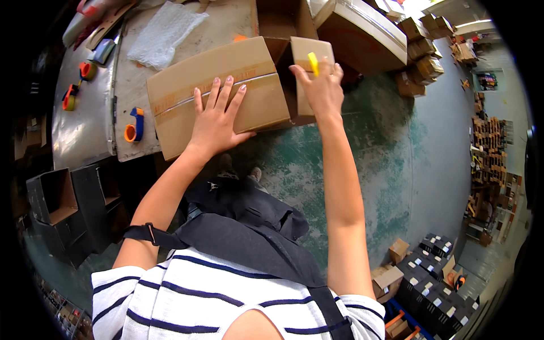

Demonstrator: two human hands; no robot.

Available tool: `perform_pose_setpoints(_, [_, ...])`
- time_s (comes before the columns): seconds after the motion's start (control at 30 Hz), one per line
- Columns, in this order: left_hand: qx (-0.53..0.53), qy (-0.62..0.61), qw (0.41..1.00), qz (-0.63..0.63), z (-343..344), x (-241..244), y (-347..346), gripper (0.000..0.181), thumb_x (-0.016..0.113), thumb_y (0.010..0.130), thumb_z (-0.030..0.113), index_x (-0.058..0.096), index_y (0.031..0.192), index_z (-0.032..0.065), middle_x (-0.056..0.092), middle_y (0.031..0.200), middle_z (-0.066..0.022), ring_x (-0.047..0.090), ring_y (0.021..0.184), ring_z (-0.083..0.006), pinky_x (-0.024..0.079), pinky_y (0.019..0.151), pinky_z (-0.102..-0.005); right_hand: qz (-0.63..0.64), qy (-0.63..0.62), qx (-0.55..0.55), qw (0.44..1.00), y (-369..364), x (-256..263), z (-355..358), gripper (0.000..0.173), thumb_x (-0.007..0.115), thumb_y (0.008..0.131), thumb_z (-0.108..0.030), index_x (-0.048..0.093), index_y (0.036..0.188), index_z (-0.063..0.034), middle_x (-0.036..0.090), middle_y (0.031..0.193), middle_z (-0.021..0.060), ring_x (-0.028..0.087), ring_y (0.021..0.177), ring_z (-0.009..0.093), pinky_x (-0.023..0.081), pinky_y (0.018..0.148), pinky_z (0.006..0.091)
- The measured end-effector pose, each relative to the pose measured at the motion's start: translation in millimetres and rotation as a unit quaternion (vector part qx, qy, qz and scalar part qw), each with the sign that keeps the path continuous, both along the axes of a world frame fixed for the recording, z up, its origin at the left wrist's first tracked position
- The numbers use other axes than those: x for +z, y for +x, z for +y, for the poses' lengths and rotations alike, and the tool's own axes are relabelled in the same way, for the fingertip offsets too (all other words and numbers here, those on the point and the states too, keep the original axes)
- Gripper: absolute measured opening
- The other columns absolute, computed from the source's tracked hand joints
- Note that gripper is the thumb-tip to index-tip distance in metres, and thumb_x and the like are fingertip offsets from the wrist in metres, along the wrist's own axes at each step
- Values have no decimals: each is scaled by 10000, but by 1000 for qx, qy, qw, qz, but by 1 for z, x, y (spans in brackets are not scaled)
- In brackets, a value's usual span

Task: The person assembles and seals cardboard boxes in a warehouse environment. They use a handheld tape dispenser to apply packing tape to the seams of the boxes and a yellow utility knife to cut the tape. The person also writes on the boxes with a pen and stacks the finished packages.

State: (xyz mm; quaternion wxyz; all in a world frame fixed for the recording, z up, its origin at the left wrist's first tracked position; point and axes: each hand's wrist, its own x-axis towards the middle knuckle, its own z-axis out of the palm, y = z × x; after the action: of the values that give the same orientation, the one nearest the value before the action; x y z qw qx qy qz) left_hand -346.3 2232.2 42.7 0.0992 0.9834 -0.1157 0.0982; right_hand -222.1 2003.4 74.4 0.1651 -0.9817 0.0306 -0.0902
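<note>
My left hand (216, 121) lies flat, fingers spread, on top of a cardboard box (259, 100) with a taped seam. The box sits at the near edge of the worktable. My right hand (325, 91) is at its right end, over an upright cardboard flap (304, 100). A small yellow object (313, 63) sticks out from the right hand's fingers; blur hides what it is. The dark gap between the box and the flap shows little of its inside.
Behind stands an open carton (278, 25) beside a larger box (361, 34). Bubble wrap (163, 36) and a blue-orange tape dispenser (135, 124) lie on the worktable (127, 95). Black boxes (433, 280) are stacked at lower right, black open-fronted units (80, 208) at left.
</note>
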Motion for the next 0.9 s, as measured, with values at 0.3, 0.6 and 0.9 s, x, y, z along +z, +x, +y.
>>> perform_pose_setpoints(0.3, [100,-428,882,168,223,51,-104,1240,522,681,896,257,1542,45,304,1589,-132,239,1483,-306,134,1205,-471,95,-115,-45,988,33,-38,-43,811,708,774,-343,316,1467,-187,405,1418,308,538,1221,465,473,997,500])
perform_pose_setpoints(0.6, [517,-168,822,172,314,34,-164,448,614,900,319,606,1182,-28,653,1135,-279,607,1108,-421,474,923,-450,127,0,0,992,53,-31,-106,702,737,750,-357,528,1347,-55,652,1190,228,616,1117,392,492,952,452])
perform_pose_setpoints(0.9, [494,-499,706,-94,445,35,-253,126,666,814,170,654,778,50,609,724,-14,556,635,-115,434,597,-297,182,450,-160,859,-49,-142,-168,150,696,780,-167,611,820,-50,550,722,-21,517,628,111,418,575,284])
